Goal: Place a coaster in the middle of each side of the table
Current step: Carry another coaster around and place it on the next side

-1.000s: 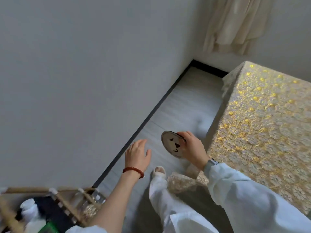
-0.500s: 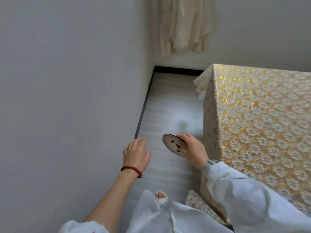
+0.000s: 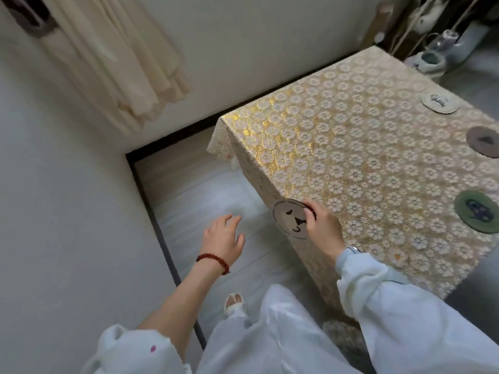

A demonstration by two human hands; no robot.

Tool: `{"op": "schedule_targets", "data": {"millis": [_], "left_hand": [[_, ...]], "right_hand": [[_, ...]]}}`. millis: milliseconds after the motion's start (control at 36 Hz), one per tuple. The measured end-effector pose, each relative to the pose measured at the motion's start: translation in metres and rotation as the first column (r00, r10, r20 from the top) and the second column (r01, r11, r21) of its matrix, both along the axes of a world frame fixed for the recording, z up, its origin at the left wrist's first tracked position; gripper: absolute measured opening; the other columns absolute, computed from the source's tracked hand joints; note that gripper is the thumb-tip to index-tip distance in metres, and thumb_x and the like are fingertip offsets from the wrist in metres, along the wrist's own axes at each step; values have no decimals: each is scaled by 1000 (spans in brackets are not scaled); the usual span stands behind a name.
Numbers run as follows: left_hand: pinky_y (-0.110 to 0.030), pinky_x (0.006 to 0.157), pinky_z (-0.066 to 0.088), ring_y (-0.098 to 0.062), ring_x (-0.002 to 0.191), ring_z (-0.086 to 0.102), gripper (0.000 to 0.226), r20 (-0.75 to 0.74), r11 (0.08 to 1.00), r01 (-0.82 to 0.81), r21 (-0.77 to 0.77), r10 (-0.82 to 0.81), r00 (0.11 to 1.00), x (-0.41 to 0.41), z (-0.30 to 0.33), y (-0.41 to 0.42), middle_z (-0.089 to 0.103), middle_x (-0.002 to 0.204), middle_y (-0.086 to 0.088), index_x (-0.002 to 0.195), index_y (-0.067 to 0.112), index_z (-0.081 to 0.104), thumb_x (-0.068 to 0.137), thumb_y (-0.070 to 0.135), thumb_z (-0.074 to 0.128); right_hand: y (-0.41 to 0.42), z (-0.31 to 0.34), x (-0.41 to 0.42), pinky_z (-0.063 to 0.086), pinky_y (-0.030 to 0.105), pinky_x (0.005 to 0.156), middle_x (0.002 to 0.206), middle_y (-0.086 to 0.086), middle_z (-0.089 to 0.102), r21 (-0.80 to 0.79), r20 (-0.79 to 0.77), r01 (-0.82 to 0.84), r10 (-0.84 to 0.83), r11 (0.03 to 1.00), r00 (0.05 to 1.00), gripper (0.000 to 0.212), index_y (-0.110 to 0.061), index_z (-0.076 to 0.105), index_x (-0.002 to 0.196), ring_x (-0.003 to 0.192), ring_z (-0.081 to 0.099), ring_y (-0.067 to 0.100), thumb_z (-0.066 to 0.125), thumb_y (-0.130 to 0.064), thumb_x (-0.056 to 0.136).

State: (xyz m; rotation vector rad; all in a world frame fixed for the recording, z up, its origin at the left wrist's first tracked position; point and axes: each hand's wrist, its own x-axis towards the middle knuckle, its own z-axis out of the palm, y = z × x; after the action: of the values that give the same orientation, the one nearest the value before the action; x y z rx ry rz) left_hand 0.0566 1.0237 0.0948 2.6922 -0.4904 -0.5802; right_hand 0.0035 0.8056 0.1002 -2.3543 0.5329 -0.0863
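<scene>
Pale coaster (image 3: 290, 222) with a drawn face was pinched at its right rim by the right hand (image 3: 322, 229), fingers pressed onto the rim, disc tilted on edge. It hung at the near-left edge of the table (image 3: 337, 147), just over the cloth's drop and not yet lying on the top. Left hand (image 3: 224, 237) was empty, fingers loosely spread, over the floor (image 3: 205, 201) beside the table.

Three coasters already lay on the cloth toward the right: white coaster (image 3: 440, 103), brown coaster (image 3: 484, 141), green coaster (image 3: 476, 211). They sat rather close together; whether each marks a side's midpoint could not be told.

Judgement: step in hand was setting this coaster on the left side. To do it well, sight both corners of that side, carry the disc to halfway between them, level it, lower it flat a little in from the edge, then let go. Glossy patterned cloth may let it slide; no dropping.
</scene>
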Motion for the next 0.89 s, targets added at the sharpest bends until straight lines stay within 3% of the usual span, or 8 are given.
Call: {"op": "schedule_targets", "data": {"millis": [139,278,417,556,639,750,861,889], "left_hand": [[-43,106,30,-27,132,32,44,-56,980,194,45,-192,980,38,-19,-48,37,142,-10,133,20,36,91,32,42],[-46,107,33,-28,130,33,46,-113,954,295,51,-288,951,75,-41,-105,37,142,-11,134,19,35,89,29,44],[-49,102,38,-31,126,37,46,-155,939,337,65,-324,933,107,-56,-152,34,142,-10,132,17,35,88,27,48],[-52,108,31,-31,133,27,60,-174,896,433,100,-413,894,138,-68,-185,25,148,-12,137,17,27,85,25,55],[-54,110,22,-28,137,18,66,-169,865,488,116,-467,868,154,-75,-195,20,151,-7,138,23,23,81,32,57],[-58,112,13,-25,140,6,76,-170,744,644,180,-621,765,171,-85,-200,14,153,1,136,33,19,72,45,59],[-60,111,3,-28,141,0,115,-207,593,774,220,-747,631,189,-94,-196,5,154,-1,138,36,7,44,72,63],[-60,110,1,-29,141,-1,121,-248,471,855,218,-820,516,207,-104,-198,5,155,-2,139,36,4,41,75,64]], "right_hand": [[-35,-13,19,45,30,79,114,14,64,23,-36,150,-149,988,988,27,-6,57,114,100,60,29,43,-8,91],[-69,-31,52,51,35,83,117,13,64,75,-102,177,-169,981,980,28,-10,55,118,100,61,28,44,-10,92],[-101,-53,78,39,42,105,139,11,42,12,-241,147,-139,989,961,49,-15,30,138,123,43,25,43,-8,91],[-121,-62,68,50,29,73,135,11,42,21,-332,257,-236,966,913,56,-20,27,138,86,51,16,49,-7,88],[-119,-69,55,50,29,80,140,14,35,82,-389,280,-228,957,893,55,-17,28,139,101,51,20,47,-6,89],[-108,-73,47,51,34,88,136,13,34,223,-436,342,-220,913,873,53,-13,27,138,95,54,19,45,-3,89],[-86,-75,46,52,30,88,133,13,31,249,-468,388,-240,888,850,59,-13,25,139,91,57,18,49,-1,86],[-67,-78,55,51,31,91,132,13,31,259,-493,501,-334,826,804,60,-13,24,139,94,56,19,50,-1,86]]}}
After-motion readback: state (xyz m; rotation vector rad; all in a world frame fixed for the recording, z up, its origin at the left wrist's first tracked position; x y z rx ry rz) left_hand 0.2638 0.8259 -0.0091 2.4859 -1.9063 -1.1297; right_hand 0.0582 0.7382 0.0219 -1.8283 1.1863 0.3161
